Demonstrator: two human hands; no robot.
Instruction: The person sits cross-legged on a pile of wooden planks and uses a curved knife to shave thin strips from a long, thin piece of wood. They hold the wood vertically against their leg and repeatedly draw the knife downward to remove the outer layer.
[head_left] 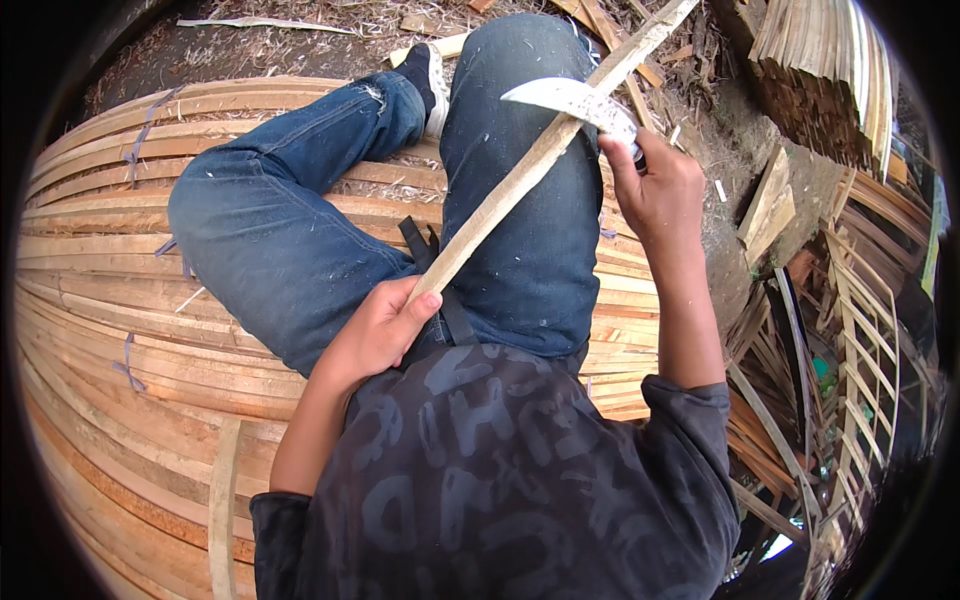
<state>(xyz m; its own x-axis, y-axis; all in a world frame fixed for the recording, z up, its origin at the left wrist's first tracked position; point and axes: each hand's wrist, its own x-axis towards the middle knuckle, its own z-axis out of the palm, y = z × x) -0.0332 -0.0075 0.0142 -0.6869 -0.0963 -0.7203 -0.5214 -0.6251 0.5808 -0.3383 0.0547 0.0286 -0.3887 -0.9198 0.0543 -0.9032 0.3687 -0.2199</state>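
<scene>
A long pale wooden strip slants from my lap up across my right thigh toward the far right. My left hand is closed round its near end, thumb lying along the top. In my right hand is a curved knife, its handle mostly hidden by the fingers. The broad pale blade lies across the strip above my right knee, its tip pointing left. Fingers and thumb of the right hand are pressed together at the base of the blade.
I sit on bundled wooden slats tied with purple string. A stack of thin boards stands at the far right, with a slatted wooden frame nearer on that side. Shavings litter the ground. A loose slat lies at lower left.
</scene>
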